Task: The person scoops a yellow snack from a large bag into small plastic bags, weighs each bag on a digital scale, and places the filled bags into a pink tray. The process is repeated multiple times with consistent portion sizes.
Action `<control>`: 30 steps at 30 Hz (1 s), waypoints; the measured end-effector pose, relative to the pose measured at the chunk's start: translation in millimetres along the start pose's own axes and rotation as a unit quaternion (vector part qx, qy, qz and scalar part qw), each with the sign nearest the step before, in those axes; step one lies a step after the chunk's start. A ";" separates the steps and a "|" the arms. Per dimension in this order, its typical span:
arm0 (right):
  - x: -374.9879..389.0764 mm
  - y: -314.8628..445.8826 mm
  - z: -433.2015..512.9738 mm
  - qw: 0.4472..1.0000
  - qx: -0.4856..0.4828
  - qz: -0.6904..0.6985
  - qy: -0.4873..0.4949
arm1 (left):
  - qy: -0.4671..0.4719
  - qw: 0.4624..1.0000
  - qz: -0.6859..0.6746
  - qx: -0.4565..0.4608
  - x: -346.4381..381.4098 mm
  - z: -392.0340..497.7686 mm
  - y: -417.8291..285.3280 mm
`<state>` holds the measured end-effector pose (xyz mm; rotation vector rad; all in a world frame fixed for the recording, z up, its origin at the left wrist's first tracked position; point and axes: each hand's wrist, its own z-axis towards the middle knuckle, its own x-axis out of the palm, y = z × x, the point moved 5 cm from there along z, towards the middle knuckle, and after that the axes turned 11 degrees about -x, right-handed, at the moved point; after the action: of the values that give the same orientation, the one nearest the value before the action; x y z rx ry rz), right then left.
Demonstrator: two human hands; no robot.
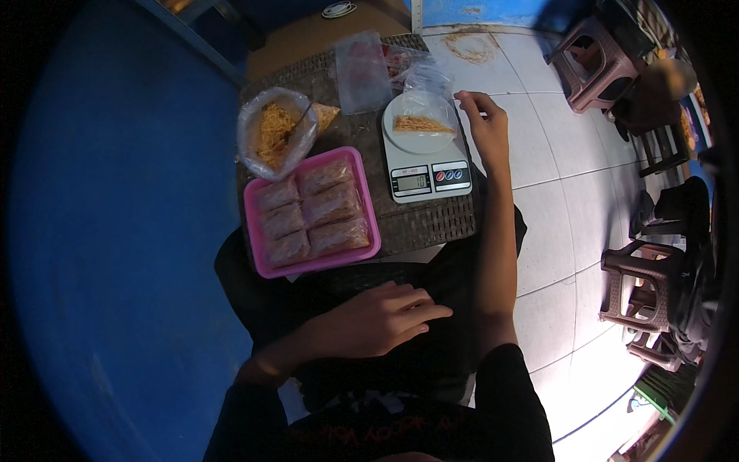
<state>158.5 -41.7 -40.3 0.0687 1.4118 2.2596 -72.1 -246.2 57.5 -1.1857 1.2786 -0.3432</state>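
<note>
A clear plastic bag [427, 99] with a flat layer of golden shredded food [423, 124] lies on the round pan of a white digital kitchen scale [398, 161]. Its display shows figures. At the pan's right edge is my right hand [488, 118], fingers bent and tips close to the bag; whether they touch it cannot be made out. My left hand [387, 320] hovers over or rests on my dark-clothed lap, its fingers spread and holding nothing. Ahead of it sits a pink plastic tray [372, 231] with several filled clear packets [332, 205].
Behind the tray, an open plastic bag [248, 136] holds shredded food and a utensil handle. Flat clear bags [364, 75] lie at the back of the dark woven-pattern table [415, 228]. A blue wall [127, 231] closes the left; brown plastic stools [641, 283] stand right.
</note>
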 end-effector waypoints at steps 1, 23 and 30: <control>-0.9 -0.2 0.4 1.000 0.001 0.000 -0.005 | -0.003 1.000 0.004 -0.005 -0.3 -2.1 1.7; 17.9 30.5 -1.0 0.998 -0.002 -0.032 0.059 | -0.123 0.982 -0.140 0.041 -19.9 -6.8 19.9; 35.4 87.5 -11.4 0.994 -0.037 0.055 0.081 | -0.319 0.927 -0.194 -0.027 -70.1 -35.6 72.7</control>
<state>92.1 -68.0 22.4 -0.0647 1.4358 2.4537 -154.3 -179.2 42.0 -1.4449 0.4874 -0.1794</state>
